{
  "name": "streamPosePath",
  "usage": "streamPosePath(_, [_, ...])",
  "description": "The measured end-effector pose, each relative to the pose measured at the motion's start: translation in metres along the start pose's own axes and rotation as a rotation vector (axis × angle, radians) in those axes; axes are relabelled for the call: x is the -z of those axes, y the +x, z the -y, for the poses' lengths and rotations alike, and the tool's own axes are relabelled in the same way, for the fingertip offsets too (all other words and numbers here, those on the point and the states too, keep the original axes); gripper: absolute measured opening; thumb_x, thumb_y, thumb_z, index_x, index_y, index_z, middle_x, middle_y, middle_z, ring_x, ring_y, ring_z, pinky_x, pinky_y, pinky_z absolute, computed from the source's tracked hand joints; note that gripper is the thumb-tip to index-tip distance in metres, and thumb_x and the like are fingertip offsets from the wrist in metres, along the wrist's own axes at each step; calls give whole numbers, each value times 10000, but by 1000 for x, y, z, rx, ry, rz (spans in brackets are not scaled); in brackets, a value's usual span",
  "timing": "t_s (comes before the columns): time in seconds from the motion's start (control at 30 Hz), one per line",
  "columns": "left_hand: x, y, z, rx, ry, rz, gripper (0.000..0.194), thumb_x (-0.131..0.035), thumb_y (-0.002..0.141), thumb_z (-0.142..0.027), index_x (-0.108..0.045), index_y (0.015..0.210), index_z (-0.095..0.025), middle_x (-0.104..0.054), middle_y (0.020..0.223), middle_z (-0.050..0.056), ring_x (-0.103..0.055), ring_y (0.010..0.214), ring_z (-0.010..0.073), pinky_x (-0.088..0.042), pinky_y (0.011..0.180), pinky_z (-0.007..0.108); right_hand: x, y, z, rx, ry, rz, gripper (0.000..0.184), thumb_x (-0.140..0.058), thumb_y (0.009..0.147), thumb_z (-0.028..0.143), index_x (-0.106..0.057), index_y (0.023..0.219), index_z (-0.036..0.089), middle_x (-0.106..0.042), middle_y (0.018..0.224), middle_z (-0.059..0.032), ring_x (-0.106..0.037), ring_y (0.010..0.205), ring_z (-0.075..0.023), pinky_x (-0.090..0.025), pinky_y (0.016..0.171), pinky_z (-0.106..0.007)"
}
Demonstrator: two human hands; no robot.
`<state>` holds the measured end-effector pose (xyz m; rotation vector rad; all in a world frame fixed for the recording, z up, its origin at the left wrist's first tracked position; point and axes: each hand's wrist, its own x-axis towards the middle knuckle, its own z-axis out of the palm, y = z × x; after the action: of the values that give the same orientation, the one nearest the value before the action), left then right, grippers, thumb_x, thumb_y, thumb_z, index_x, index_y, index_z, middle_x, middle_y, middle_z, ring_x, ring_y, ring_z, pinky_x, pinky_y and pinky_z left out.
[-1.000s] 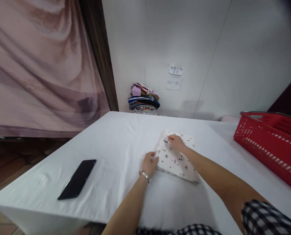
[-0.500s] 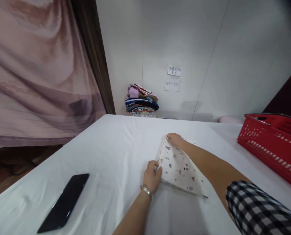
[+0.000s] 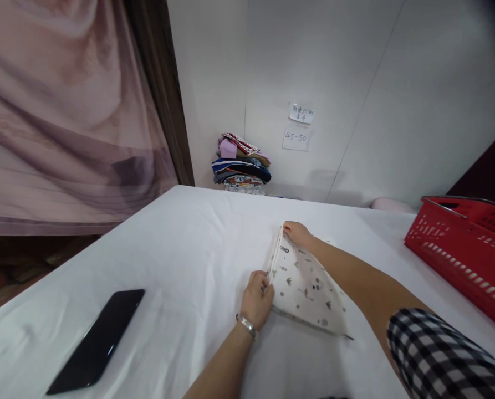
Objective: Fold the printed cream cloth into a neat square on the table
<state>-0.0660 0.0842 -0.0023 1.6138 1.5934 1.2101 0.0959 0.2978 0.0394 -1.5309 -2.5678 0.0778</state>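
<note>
A white cloth printed with small grey and brown figures (image 3: 303, 288) lies folded in layers on the white-covered table (image 3: 168, 244). My left hand (image 3: 259, 296), with a silvery bracelet at the wrist, pinches the cloth's near left corner between thumb and fingers. Farther away, my right hand (image 3: 297, 231) grips the far corner of the same left edge, which runs straight between both hands. The right forearm passes over the cloth's right side and hides part of it. From the near right corner a short dark tip sticks out.
A black phone (image 3: 100, 338) lies at the table's left. On the right stands a red plastic basket (image 3: 459, 249) with a metal handle. Beyond the far edge rises a stack of folded clothes (image 3: 242, 163) against the wall. A pink curtain (image 3: 64, 122) hangs at left.
Both hands keep their hold on the cloth's left edge and have barely moved. The whole view has shifted slightly, so the phone sits a little farther left.
</note>
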Motion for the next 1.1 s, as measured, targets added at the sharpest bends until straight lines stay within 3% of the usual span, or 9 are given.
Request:
streamPosePath(0.23, [-1, 1, 1, 6, 23, 8, 77, -427, 698, -130, -392, 681, -197, -510, 930, -21, -411, 572, 67, -352, 605, 230, -1, 9, -4, 77, -40, 111, 295, -403, 842, 192, -569, 1082, 234, -612, 1098, -33, -545, 965, -182, -381, 748, -242])
streamPosePath(0.43, [-1, 1, 0, 14, 53, -16, 78, -436, 689, -129, -403, 697, -200, -512, 919, -15, -431, 577, 73, -363, 606, 230, 3, 21, -8, 85, -133, 218, 275, -426, 833, 248, -614, 1032, 270, -634, 1051, -40, -564, 943, -215, -404, 718, -273])
streamPosePath(0.67, [-2, 1, 1, 62, 62, -7, 280, -454, 710, -146, -484, 980, -213, -542, 955, 9, -518, 683, 108, -421, 689, 257, 4, 12, -10, 44, -188, 200, 333, -362, 863, 282, -540, 1144, 278, -610, 1097, -54, -557, 962, -224, -404, 723, -289])
streamPosePath(0.8, [-2, 2, 2, 13, 42, 11, 267, -441, 717, -137, -539, 955, -206, -514, 1087, 30, -545, 801, 122, -434, 748, 266, 6, 9, -10, 50, -194, 213, 347, -378, 853, 248, -518, 1168, 290, -609, 1099, -42, -554, 970, -211, -398, 725, -274])
streamPosePath(1.1, [-3, 2, 6, 10, 30, 11, 318, -456, 712, -126, -558, 995, -226, -466, 1204, 35, -546, 736, 107, -445, 684, 261, 10, 11, -7, -9, -196, 163, 209, -430, 834, 223, -547, 1008, 225, -644, 898, -82, -585, 800, -210, -361, 616, -255])
